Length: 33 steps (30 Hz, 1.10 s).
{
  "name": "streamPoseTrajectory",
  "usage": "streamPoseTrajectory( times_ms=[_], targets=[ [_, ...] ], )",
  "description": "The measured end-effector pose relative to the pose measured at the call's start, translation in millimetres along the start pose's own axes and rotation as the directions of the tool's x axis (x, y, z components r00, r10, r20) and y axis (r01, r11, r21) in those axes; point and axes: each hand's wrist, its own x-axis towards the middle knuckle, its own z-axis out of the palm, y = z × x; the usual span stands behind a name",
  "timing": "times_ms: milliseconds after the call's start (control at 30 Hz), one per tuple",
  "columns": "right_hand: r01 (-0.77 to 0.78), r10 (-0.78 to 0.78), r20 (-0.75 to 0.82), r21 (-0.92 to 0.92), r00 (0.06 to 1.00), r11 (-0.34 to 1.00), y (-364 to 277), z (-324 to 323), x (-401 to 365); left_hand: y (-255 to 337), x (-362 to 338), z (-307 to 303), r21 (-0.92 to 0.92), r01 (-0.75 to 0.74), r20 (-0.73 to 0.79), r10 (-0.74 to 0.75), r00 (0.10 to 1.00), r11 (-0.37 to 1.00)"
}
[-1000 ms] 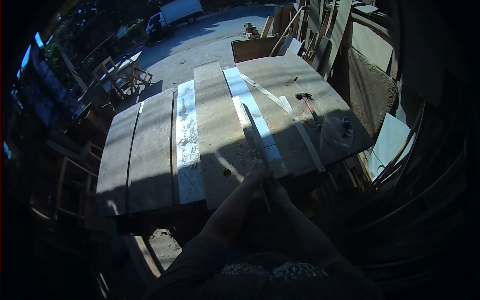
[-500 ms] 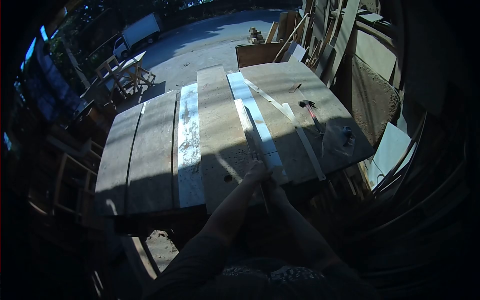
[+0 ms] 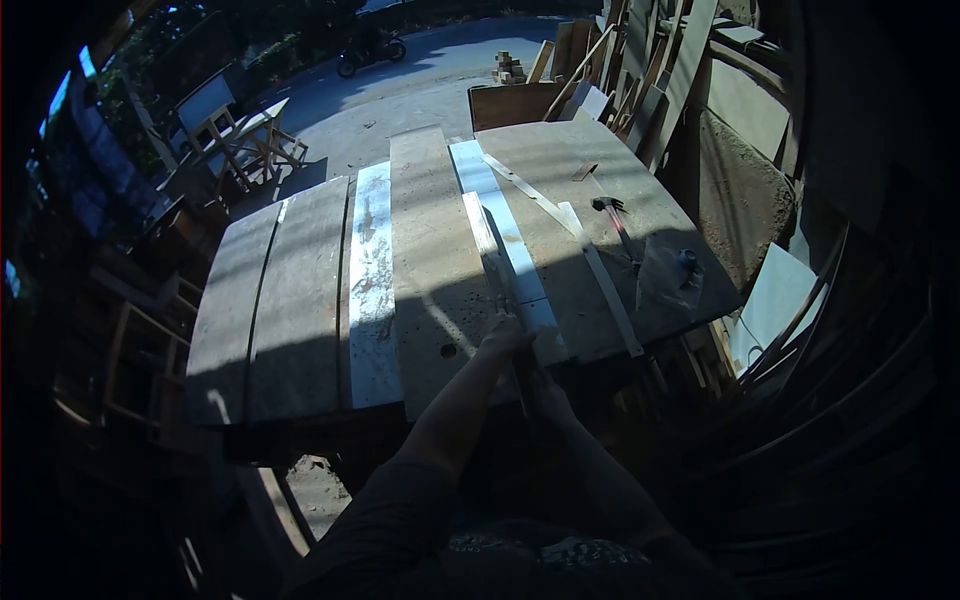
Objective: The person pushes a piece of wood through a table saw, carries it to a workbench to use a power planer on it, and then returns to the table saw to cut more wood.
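A long, narrow wooden board [image 3: 484, 235] stands on its edge over the worktable and points away from me. My left hand [image 3: 507, 330] is closed around it partway along. Closer to my body, in deep shade, my right hand [image 3: 548, 396] grips the near end of the same board; its fingers are hard to make out. Just right of the board lies a pale white strip [image 3: 512, 235] set along the tabletop. Two thin wooden slats [image 3: 598, 270] rest farther right, near a hammer [image 3: 612, 222] with a dark head and reddish handle.
The worktable [image 3: 300, 290] carries another stained white strip [image 3: 372, 270] to the left. A clear plastic bag [image 3: 665, 275] lies at its right edge. Planks and sheets [image 3: 640, 90] lean at the right. A wooden trestle [image 3: 245, 140] stands beyond, and a motorcycle [image 3: 370, 55] is on the road.
My right hand has slid slightly toward me along the board, while my left hand has shifted slightly up and left in view. The truck has moved left on the road; a motorcycle has appeared.
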Motion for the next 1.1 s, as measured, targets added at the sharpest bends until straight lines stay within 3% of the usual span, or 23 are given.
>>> streamPoseTrajectory(
  times_ms=[67,200,400,567,900,1100],
  targets=[
    [0.002,-0.003,-0.023,-0.03,1.0,1.0,-7,0,1,18,-34,-51,-0.108,0.111,0.067,-0.104,0.992,0.988],
    [-0.016,0.016,-0.004,-0.047,1.0,0.999,-3,0,5,12,-19,-33,-0.012,0.085,0.067,-0.084,0.994,0.996],
    [0.05,-0.05,-0.034,-0.017,0.998,0.999,7,7,20,8,-1,-17,-0.039,0.126,0.047,-0.124,0.991,0.991],
    [-0.017,0.017,0.001,0.004,1.0,1.0,0,5,24,-9,28,17,-0.054,0.103,-0.038,-0.105,0.994,0.993],
    [-0.068,0.068,-0.007,-0.028,0.998,0.997,-4,6,31,3,5,-23,-0.06,0.13,0.035,-0.128,0.991,0.99],
    [0.115,-0.12,-0.03,-0.124,0.992,0.986,19,13,38,13,-19,-52,-0.093,0.151,0.026,-0.149,0.988,0.984]
  ],
)
